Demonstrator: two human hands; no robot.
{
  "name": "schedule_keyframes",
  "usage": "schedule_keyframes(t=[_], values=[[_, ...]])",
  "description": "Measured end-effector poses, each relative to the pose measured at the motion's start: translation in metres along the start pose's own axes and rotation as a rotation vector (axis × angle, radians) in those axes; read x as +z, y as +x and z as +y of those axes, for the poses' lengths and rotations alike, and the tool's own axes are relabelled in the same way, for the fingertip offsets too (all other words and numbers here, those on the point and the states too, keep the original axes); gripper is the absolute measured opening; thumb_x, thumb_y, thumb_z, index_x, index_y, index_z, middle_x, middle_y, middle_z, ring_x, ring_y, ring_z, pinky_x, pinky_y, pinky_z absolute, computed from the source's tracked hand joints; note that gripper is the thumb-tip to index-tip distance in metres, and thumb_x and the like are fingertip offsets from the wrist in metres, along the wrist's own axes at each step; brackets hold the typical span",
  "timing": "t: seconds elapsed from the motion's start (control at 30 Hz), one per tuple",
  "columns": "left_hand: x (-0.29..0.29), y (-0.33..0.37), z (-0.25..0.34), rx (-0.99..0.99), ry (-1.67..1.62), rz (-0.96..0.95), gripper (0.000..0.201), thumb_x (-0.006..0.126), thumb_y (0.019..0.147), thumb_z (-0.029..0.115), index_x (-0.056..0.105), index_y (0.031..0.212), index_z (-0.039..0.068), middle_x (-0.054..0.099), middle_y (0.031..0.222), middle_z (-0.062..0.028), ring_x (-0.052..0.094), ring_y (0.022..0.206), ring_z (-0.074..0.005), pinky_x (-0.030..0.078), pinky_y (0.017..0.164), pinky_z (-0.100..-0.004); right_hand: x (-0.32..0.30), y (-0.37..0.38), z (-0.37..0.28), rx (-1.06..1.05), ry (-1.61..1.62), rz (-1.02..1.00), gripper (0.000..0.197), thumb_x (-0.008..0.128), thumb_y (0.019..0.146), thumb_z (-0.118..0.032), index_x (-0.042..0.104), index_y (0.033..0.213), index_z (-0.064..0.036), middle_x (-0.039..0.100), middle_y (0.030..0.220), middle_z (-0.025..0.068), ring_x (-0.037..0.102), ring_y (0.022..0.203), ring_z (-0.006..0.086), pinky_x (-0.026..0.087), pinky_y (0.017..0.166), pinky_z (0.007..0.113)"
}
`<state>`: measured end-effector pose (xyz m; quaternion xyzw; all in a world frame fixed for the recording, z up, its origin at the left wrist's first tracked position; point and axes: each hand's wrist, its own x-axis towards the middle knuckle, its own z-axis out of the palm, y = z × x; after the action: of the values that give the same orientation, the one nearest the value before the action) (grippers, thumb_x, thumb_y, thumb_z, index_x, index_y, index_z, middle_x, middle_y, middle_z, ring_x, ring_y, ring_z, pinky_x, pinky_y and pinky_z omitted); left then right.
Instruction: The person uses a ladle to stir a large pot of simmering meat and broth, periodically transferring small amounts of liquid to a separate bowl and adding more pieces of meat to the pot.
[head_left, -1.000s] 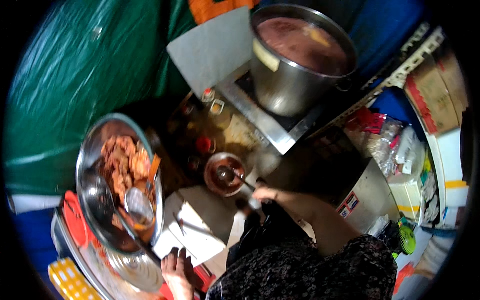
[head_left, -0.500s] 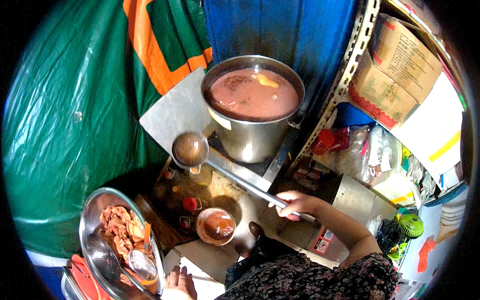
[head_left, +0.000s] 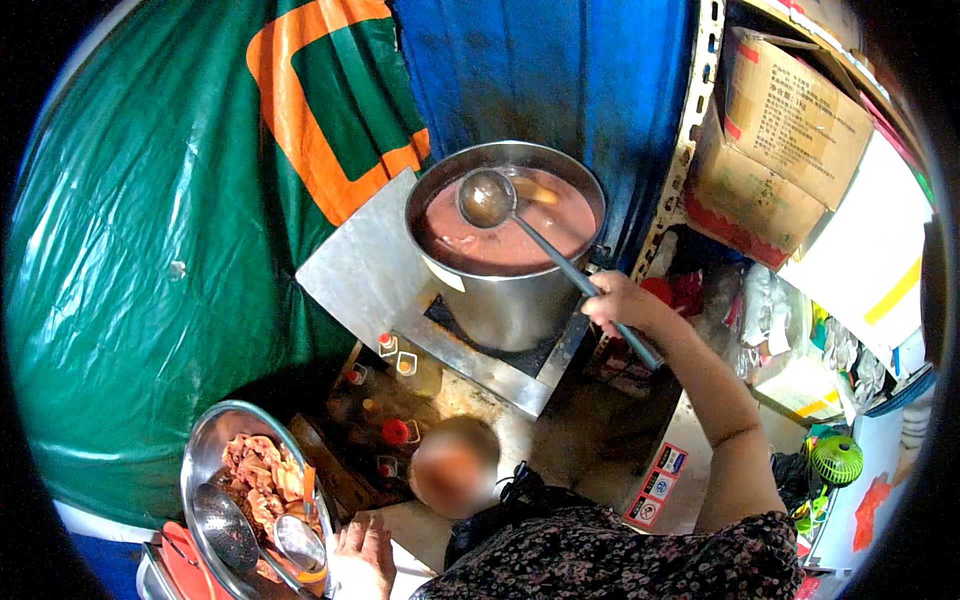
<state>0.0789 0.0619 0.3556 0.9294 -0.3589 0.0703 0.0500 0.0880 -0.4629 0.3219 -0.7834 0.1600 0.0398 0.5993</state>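
Observation:
My right hand point(head_left: 620, 302) is closed round the handle of a long metal ladle point(head_left: 556, 254). The ladle's round bowl is over the reddish-brown liquid point(head_left: 470, 238) in a large steel pot point(head_left: 505, 300); whether it touches the liquid I cannot tell. A yellowish piece floats in the pot. At the lower left, my left hand point(head_left: 362, 552) rests with fingers stretched out beside a tilted steel basin point(head_left: 190, 490). Cooked-looking meat pieces point(head_left: 262, 468), a perforated skimmer point(head_left: 222, 522) and a smaller round scoop point(head_left: 298, 542) lie in the basin.
The pot stands on a metal stove top point(head_left: 480, 372). Several bottles, one with a red cap point(head_left: 395, 431), stand below it near a blurred round bowl point(head_left: 455, 468). A green tarp point(head_left: 170, 270) hangs at left; cardboard boxes point(head_left: 790, 130) and a green fan point(head_left: 837, 460) are at right.
My right hand has moved the ladle from left of the pot, rightward and away from me, to over the liquid. The left hand stays beside the basin. The view has shifted slightly.

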Motion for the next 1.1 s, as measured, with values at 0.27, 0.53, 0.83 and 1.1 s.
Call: schedule_keyframes(t=[0.27, 0.53, 0.83, 1.1], values=[[0.012, -0.015, -0.013, -0.072, -0.018, -0.095, 0.025, 0.052, 0.087, 0.012, 0.063, 0.109, 0.005, 0.062, 0.108, -0.0174, 0.058, 0.096, -0.0348, 0.047, 0.083, -0.0424, -0.029, -0.035, -0.045, 0.089, -1.204, 0.084, 0.029, 0.062, 0.072, -0.015, 0.055, 0.093, 0.0035, 0.062, 0.084, 0.0223, 0.062, 0.084, 0.0359, 0.049, 0.074, 0.048], [0.036, -0.022, -0.027, -0.121, -0.054, 0.034, 0.028, 0.052, 0.088, 0.011, 0.062, 0.113, 0.005, 0.060, 0.115, -0.0167, 0.056, 0.105, -0.0333, 0.046, 0.089, -0.0398, -0.031, -0.006, -0.052, 0.178, -1.538, -0.009, 0.021, 0.060, 0.073, -0.009, 0.061, 0.091, 0.0019, 0.065, 0.086, 0.0213, 0.065, 0.084, 0.0359, 0.052, 0.072, 0.047], [0.064, -0.047, -0.049, -0.160, -0.078, 0.023, 0.035, 0.044, 0.092, 0.010, 0.054, 0.125, 0.007, 0.050, 0.131, -0.0126, 0.058, 0.103, -0.0262, 0.049, 0.085, -0.0348, -0.046, 0.085, -0.020, -0.012, -1.456, 0.355, 0.019, 0.056, 0.075, -0.005, 0.058, 0.094, -0.0009, 0.065, 0.086, 0.0194, 0.064, 0.082, 0.0370, 0.052, 0.070, 0.045], [0.055, -0.016, -0.042, -0.159, -0.127, -0.033, 0.029, 0.054, 0.088, 0.017, 0.063, 0.111, 0.004, 0.057, 0.118, -0.0217, 0.056, 0.104, -0.0367, 0.047, 0.089, -0.0421, -0.033, 0.002, -0.059, 0.054, -1.477, 0.179, 0.020, 0.059, 0.073, -0.008, 0.058, 0.091, 0.0003, 0.065, 0.090, 0.0195, 0.065, 0.085, 0.0354, 0.054, 0.068, 0.044]])
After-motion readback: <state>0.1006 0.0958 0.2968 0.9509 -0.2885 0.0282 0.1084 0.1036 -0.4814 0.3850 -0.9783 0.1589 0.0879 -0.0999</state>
